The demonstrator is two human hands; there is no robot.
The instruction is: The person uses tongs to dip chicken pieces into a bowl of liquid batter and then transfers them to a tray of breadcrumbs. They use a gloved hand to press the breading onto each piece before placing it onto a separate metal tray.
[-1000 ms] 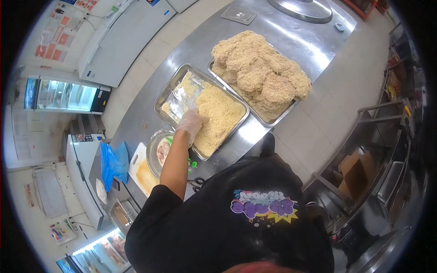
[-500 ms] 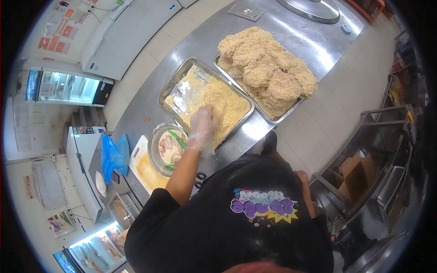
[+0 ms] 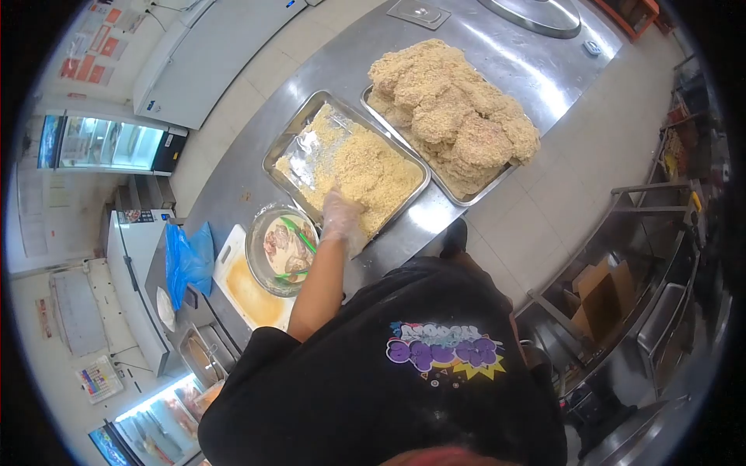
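My left hand [image 3: 340, 215], in a clear plastic glove, reaches into a shallow metal tray [image 3: 271, 165] of pale yellow crumbs [image 3: 377, 167]. Its fingertips are sunk in the crumbs at the near side, so their pose is hidden. A mound of crumbs, perhaps covering a piece of food, lies just beyond the hand. Close to my left wrist stands a round metal bowl [image 3: 253, 262] with raw meat pieces [image 3: 281, 242] in creamy liquid and green-handled tongs [image 3: 298, 233]. Only a sliver of my right arm shows beside my shirt; that hand is out of sight.
A second metal tray [image 3: 465, 203] is heaped with crumb-coated pieces [image 3: 454, 109]. A white cutting board [image 3: 247, 287] with a brownish stain lies beside the bowl, near a blue plastic bag [image 3: 189, 260]. Metal lids [image 3: 418, 14] rest at the table's far end.
My left hand has drawn back from the middle of the crumbs toward the tray's near edge. My right hand, partly visible at my side before, has dropped out of sight.
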